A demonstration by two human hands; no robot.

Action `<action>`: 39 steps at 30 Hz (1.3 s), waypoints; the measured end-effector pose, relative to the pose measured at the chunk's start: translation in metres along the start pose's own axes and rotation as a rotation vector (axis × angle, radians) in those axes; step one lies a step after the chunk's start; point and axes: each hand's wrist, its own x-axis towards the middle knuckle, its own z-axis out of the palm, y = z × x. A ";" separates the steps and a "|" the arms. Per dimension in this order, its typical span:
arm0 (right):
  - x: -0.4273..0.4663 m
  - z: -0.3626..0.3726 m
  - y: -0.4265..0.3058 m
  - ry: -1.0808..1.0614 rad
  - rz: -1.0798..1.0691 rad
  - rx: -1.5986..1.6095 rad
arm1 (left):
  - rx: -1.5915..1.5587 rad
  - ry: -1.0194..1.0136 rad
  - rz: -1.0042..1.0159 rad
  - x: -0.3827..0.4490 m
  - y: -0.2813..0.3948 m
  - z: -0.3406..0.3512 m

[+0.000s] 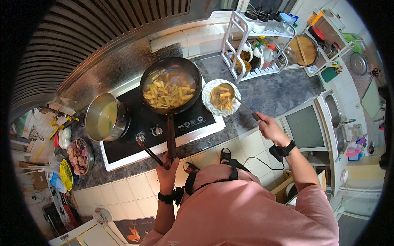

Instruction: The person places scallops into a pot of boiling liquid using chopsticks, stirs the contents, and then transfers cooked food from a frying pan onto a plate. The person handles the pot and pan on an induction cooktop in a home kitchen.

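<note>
My right hand [270, 128] grips the handle of a metal ladle [228, 88], whose bowl rests on the food in a striped plate [207, 101]. Yellowish strips with sauce [223, 101] lie on that plate, just right of the stove. With my left hand [167, 172] I hold the end of a wok handle [171, 135], and a pair of dark tongs or chopsticks [150, 152] sticks out from the same hand. The dark wok [198, 86] sits over the black glass cooktop [135, 113] and contains more yellow strips in brown liquid.
A steel pot of cloudy yellow liquid [106, 118] is at the left of the cooktop. Beyond it are a bowl of reddish pieces [80, 156] and a yellow basket [66, 175]. A white rack of bottles and jars [238, 57] stands behind the plate. The range hood [123, 27] overhangs the back.
</note>
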 end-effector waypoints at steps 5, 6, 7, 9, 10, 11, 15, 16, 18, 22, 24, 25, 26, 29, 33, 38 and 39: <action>-0.026 0.024 0.007 0.281 -0.459 -0.707 | 0.011 0.002 0.017 -0.002 0.003 0.001; -0.029 0.025 0.006 0.298 -0.428 -0.773 | 0.000 0.000 0.015 -0.002 0.003 0.002; -0.031 0.026 0.005 0.328 -0.451 -0.836 | -0.011 0.001 0.014 -0.001 0.002 0.002; -0.030 0.027 0.000 0.347 -0.396 -0.810 | -0.018 0.002 0.015 -0.001 -0.001 0.000; -0.031 0.026 -0.004 0.342 -0.387 -0.779 | -0.010 -0.002 0.016 -0.001 -0.002 -0.001; -0.031 0.024 -0.009 0.341 -0.356 -0.761 | -0.020 -0.009 0.004 0.000 -0.003 -0.002; -0.042 0.018 -0.046 0.336 -0.329 -0.460 | -0.028 -0.021 -0.035 0.001 -0.006 -0.005; -0.043 0.020 -0.060 0.311 -0.233 -0.373 | -0.048 -0.016 -0.037 0.001 -0.007 -0.005; -0.046 0.023 -0.089 0.237 -0.303 -0.314 | -0.114 -0.030 -0.015 0.002 -0.007 -0.004; 0.004 0.070 -0.140 0.142 -0.624 -0.656 | -0.088 -0.057 0.023 0.003 -0.005 -0.005; 0.040 0.094 -0.158 0.111 -0.687 -0.928 | -0.018 -0.069 0.031 0.004 -0.003 -0.007; 0.056 0.101 -0.166 0.078 -0.647 -1.049 | -0.024 -0.078 0.035 0.004 -0.003 -0.007; 0.071 0.106 -0.171 0.073 -0.608 -1.123 | -0.039 -0.083 0.026 0.004 -0.003 -0.007; 0.105 0.107 -0.179 -0.033 -0.593 -1.199 | -0.054 -0.100 0.056 0.005 -0.005 -0.007; 0.133 0.081 -0.205 -0.562 -0.640 -0.970 | -0.047 -0.113 0.062 0.006 -0.007 -0.006; 0.119 0.073 -0.232 -0.640 0.311 -0.373 | -0.079 -0.146 0.047 0.006 -0.007 -0.008; 0.116 0.075 -0.234 -0.731 0.342 -0.269 | -0.063 -0.139 0.047 0.006 -0.008 -0.008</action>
